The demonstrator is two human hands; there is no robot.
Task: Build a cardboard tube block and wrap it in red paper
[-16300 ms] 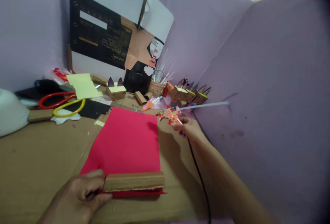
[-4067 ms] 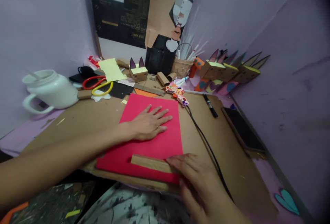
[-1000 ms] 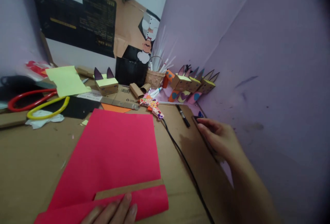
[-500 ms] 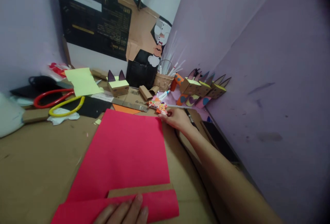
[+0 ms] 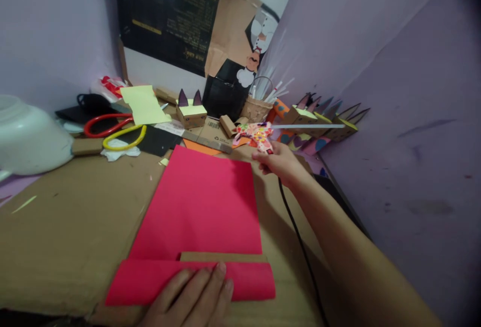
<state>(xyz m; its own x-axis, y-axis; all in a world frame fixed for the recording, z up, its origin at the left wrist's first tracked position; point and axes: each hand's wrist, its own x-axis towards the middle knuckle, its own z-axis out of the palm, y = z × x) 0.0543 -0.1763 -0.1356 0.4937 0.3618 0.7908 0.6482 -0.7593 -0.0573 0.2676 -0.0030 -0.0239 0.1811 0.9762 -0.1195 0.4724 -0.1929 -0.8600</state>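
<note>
A red sheet of paper [image 5: 203, 201] lies on the table, its near end folded over a brown cardboard piece [image 5: 221, 257]. My left hand [image 5: 195, 292] rests on that fold, fingers stretched out flat against it; its thumb is hidden. Beyond the sheet's far right corner, my right hand [image 5: 280, 164] grips a flower-patterned glue gun [image 5: 257, 135] above the table. A long pale glue stick [image 5: 308, 126] sticks out of the gun's back to the right. From under the hand a black cord [image 5: 296, 226] runs down toward the near edge.
Scissors [image 5: 124, 139] with red and yellow handles lie at the left near a white bowl [image 5: 33, 136]. Behind the sheet are a metal ruler [image 5: 206, 141], a cardboard box with pointed ears [image 5: 191, 116] and a basket of glue sticks [image 5: 257, 110]. More eared boxes [image 5: 300, 116] stand by the right wall.
My right hand has lifted the glue gun off the table, and its glue stick now points right. My left hand stays on the fold. The view has shifted somewhat.
</note>
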